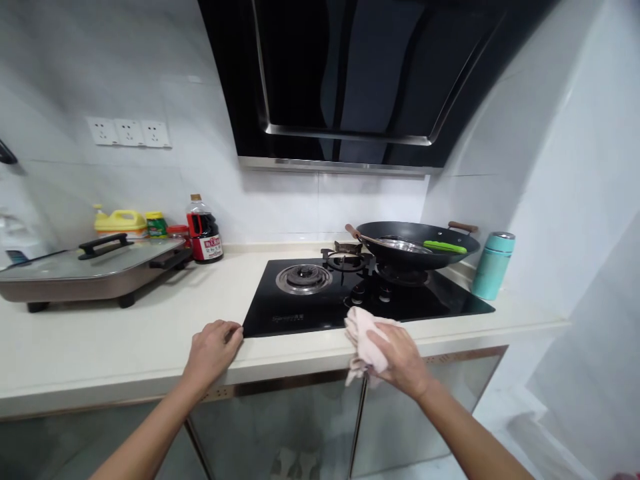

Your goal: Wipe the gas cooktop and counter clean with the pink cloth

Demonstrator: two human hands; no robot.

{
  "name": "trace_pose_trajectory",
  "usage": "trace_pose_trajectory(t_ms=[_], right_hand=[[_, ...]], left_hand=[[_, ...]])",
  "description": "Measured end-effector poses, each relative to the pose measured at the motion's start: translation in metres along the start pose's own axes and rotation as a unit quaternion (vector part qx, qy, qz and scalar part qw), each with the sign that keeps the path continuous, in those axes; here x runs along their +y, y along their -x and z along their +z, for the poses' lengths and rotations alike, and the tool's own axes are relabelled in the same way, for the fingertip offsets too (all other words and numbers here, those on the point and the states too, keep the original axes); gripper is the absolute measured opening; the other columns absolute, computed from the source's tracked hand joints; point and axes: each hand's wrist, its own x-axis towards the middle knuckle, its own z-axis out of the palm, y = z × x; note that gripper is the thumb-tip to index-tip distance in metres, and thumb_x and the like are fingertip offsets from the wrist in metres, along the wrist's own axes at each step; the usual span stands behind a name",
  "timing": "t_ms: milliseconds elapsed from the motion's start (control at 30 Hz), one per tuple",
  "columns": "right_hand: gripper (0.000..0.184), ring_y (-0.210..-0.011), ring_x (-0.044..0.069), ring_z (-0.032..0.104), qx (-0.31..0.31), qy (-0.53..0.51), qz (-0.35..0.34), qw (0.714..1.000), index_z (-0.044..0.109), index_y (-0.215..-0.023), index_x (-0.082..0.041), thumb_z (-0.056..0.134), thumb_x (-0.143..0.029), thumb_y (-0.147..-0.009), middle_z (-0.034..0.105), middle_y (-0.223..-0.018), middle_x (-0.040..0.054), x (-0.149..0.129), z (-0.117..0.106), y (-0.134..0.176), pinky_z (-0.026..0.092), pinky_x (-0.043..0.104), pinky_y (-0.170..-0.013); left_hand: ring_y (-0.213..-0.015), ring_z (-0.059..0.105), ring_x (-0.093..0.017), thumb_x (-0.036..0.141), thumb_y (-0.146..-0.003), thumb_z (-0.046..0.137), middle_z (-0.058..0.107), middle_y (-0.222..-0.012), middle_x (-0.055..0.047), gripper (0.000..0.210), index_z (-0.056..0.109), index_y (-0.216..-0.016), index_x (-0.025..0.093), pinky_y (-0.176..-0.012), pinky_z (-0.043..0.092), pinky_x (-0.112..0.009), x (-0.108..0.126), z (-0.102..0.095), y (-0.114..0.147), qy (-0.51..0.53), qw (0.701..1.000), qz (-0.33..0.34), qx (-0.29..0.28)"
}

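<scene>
My right hand is closed around a crumpled pale pink cloth. The cloth touches the front edge of the black glass cooktop, and its loose end hangs over the counter edge. My left hand rests on the counter with its fingers curled in, its thumb side against the cooktop's front left corner; I see nothing in it. Behind the cloth are two control knobs. A dark wok sits on the right burner, with a shiny metal utensil and a green-handled tool inside.
A lidded electric pan stands on the left of the white counter. Behind it are a soy sauce bottle and a yellow jug. A turquoise flask stands right of the cooktop. The range hood overhangs everything.
</scene>
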Motion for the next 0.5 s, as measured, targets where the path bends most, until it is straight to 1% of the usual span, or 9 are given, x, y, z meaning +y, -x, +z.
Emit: trace_pose_trajectory(t_ms=[67, 133, 200, 267, 333, 400, 433, 500], right_hand=[[0.064, -0.129, 0.035, 0.054, -0.022, 0.023, 0.026, 0.999, 0.053, -0.143, -0.021, 0.072, -0.044, -0.086, 0.061, -0.137, 0.0180, 0.038, -0.015, 0.028, 0.046, 0.052, -0.104], [0.069, -0.129, 0.037, 0.054, -0.053, 0.045, 0.069, 0.995, 0.054, -0.142, -0.020, 0.071, -0.053, -0.084, 0.061, -0.138, 0.0187, 0.077, -0.032, 0.057, 0.046, 0.053, -0.105], [0.069, -0.129, 0.038, 0.054, -0.087, 0.057, 0.134, 0.986, 0.057, -0.139, -0.020, 0.067, -0.059, -0.084, 0.062, -0.137, 0.0183, 0.112, -0.051, 0.081, 0.045, 0.052, -0.107], [0.064, -0.130, 0.037, 0.055, -0.119, 0.061, 0.230, 0.964, 0.059, -0.137, -0.020, 0.060, -0.059, -0.086, 0.063, -0.137, 0.0180, 0.142, -0.071, 0.095, 0.042, 0.049, -0.110], [0.061, -0.131, 0.034, 0.055, -0.149, 0.047, 0.336, 0.929, 0.057, -0.139, -0.021, 0.052, -0.056, -0.089, 0.062, -0.140, 0.0171, 0.165, -0.089, 0.096, 0.042, 0.044, -0.111], [0.061, -0.129, 0.033, 0.057, -0.173, 0.034, 0.430, 0.886, 0.053, -0.143, -0.021, 0.047, -0.053, -0.092, 0.062, -0.141, 0.0153, 0.181, -0.099, 0.084, 0.043, 0.041, -0.108], [0.061, -0.128, 0.033, 0.058, -0.187, 0.034, 0.467, 0.864, 0.052, -0.143, -0.021, 0.046, -0.053, -0.092, 0.062, -0.141, 0.0149, 0.185, -0.101, 0.074, 0.044, 0.041, -0.106], [0.061, -0.122, 0.035, 0.061, -0.207, 0.066, 0.528, 0.821, 0.054, -0.140, -0.018, 0.045, -0.055, -0.092, 0.065, -0.136, 0.0169, 0.188, -0.097, 0.051, 0.046, 0.044, -0.101]], left_hand=[[-0.105, 0.066, -0.029, 0.044, -0.092, 0.039, 0.077, -0.103, -0.007, 0.042, 0.076, -0.091, 0.023, -0.090, 0.045, -0.039, 0.000, 0.000, 0.000, 0.002, 1.000, 0.004, 0.006], [-0.103, 0.066, -0.028, 0.043, -0.091, 0.039, 0.077, -0.101, -0.007, 0.041, 0.075, -0.090, 0.023, -0.089, 0.044, -0.039, 0.001, 0.000, 0.001, 0.003, 1.000, 0.008, 0.012], [-0.101, 0.066, -0.028, 0.042, -0.092, 0.040, 0.077, -0.100, -0.007, 0.040, 0.074, -0.090, 0.023, -0.088, 0.044, -0.039, 0.002, 0.001, 0.002, 0.002, 1.000, 0.007, 0.016], [-0.101, 0.065, -0.027, 0.042, -0.092, 0.040, 0.077, -0.099, -0.007, 0.038, 0.073, -0.089, 0.024, -0.088, 0.043, -0.039, 0.004, 0.001, 0.002, -0.001, 1.000, 0.004, 0.019], [-0.101, 0.065, -0.028, 0.042, -0.092, 0.040, 0.077, -0.099, -0.007, 0.038, 0.073, -0.090, 0.024, -0.088, 0.043, -0.040, 0.006, 0.002, 0.003, -0.005, 1.000, 0.004, 0.019], [-0.102, 0.065, -0.029, 0.044, -0.092, 0.041, 0.077, -0.101, -0.008, 0.038, 0.073, -0.093, 0.023, -0.089, 0.043, -0.041, 0.009, 0.002, 0.003, -0.010, 1.000, 0.007, 0.021], [-0.102, 0.065, -0.029, 0.044, -0.092, 0.041, 0.077, -0.102, -0.008, 0.039, 0.073, -0.094, 0.023, -0.089, 0.043, -0.041, 0.010, 0.001, 0.003, -0.013, 1.000, 0.008, 0.023], [-0.101, 0.065, -0.030, 0.046, -0.091, 0.042, 0.077, -0.102, -0.009, 0.040, 0.074, -0.094, 0.023, -0.088, 0.044, -0.041, 0.012, 0.001, 0.002, -0.017, 1.000, 0.010, 0.024]])
